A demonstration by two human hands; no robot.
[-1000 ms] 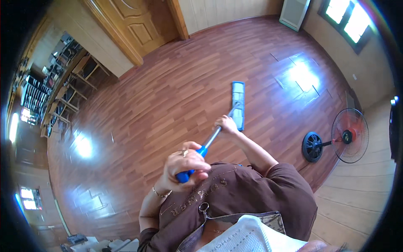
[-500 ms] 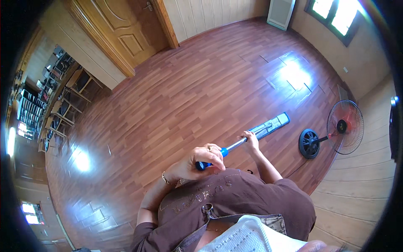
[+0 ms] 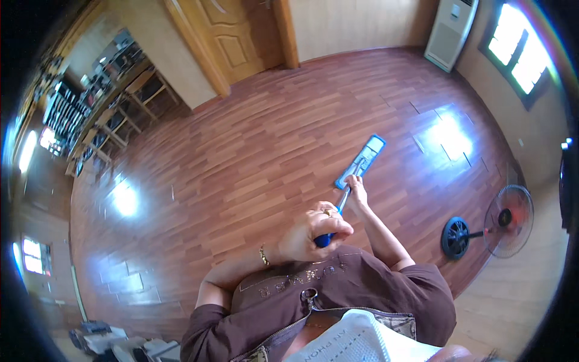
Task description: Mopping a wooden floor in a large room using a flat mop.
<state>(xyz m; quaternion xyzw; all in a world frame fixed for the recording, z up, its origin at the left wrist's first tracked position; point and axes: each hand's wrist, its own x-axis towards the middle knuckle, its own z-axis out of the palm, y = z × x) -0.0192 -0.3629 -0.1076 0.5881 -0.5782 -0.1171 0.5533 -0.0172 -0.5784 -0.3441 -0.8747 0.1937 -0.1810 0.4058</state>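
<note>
Clock bearings are taken from the view's centre, 12 at top. Largest first, we note the wood-plank floor (image 3: 235, 175), with bright glare at 9 o'clock and between 2 and 3. At 6 we see the person's brown top (image 3: 362, 289); just past 11, a panelled wooden door (image 3: 238, 39). A standing fan (image 3: 508, 218) sits between 3 and 4, its round black base toward us. At 2 we log a window (image 3: 518, 54); between 1 and 2, a tall white cabinet (image 3: 447, 39).

The flat mop (image 3: 362, 160) has its head on the floor between 2 and 3, long axis running 7 to 1, well apart from the fan. Near 5, the left hand (image 3: 318, 228) is closed around the pole's upper end, a blue tip poking out below. At 3, we find the right hand (image 3: 357, 190) wrapped around the pole just beside the head. Smallest: a gold bracelet (image 3: 263, 255) and ring (image 3: 328, 212), both left.
</note>
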